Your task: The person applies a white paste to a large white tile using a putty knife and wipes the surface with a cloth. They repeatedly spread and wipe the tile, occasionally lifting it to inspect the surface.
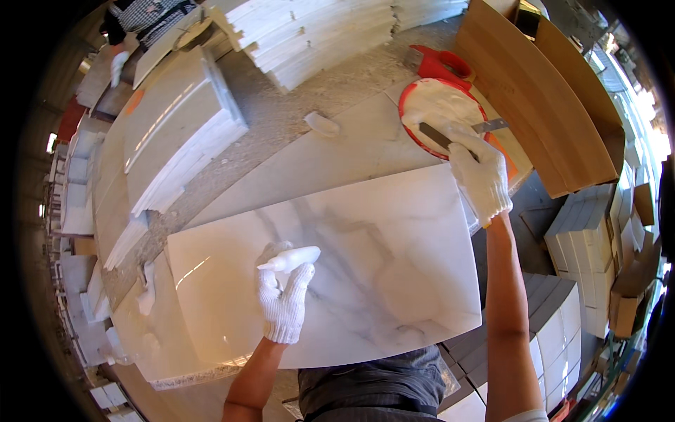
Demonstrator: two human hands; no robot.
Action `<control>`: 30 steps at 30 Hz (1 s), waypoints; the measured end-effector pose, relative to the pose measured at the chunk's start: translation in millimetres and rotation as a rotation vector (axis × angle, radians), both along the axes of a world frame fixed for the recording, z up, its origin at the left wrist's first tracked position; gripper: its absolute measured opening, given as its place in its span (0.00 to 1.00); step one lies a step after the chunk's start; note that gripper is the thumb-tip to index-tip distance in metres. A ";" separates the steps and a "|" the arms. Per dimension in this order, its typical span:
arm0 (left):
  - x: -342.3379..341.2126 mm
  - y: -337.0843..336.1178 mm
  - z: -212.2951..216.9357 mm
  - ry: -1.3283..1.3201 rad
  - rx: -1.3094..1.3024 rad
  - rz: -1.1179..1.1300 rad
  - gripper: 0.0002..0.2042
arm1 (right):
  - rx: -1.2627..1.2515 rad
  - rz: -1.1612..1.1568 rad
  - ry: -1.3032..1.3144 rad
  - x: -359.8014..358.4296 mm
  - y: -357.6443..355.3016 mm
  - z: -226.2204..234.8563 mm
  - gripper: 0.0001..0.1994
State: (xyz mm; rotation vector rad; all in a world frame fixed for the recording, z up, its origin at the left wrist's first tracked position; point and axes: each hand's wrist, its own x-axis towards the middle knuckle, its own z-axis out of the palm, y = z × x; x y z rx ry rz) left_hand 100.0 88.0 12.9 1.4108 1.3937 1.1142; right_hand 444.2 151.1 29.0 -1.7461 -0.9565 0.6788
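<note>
My left hand (283,299), in a white knit glove, is closed around a small white squeeze bottle (294,259) with a pointed tip. It is held just above a glossy white marble-look slab (380,281) with grey veins. My right hand (479,169), also gloved, is closed on a flat dark blade (434,135) that reaches over a round red-rimmed tub (402,112). White paste (439,102) fills the tub. A metal strip with a hole (490,125) shows beyond my right fingers; whether it belongs to the dark blade, I cannot tell.
A red tape dispenser (446,65) lies behind the tub. Tall brown cardboard (541,105) stands at the right. Slabs are stacked at left (176,133) and at the back (330,42). A white scrap (322,124) lies on the worktop. Another person's gloved hand (118,68) shows far left.
</note>
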 end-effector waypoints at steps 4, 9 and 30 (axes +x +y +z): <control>-15.7 -18.5 7.2 -0.106 -0.002 0.015 0.19 | 0.081 -0.016 0.198 0.1 -3.7 -0.4 0.13; -38.0 -54.4 9.2 0.017 0.168 -0.204 0.15 | 0.094 0.032 0.304 -21.7 -31.9 18.1 0.13; -157.2 -70.5 -8.3 0.086 0.278 0.513 0.06 | -0.343 0.632 0.535 -248.2 -141.9 28.0 0.15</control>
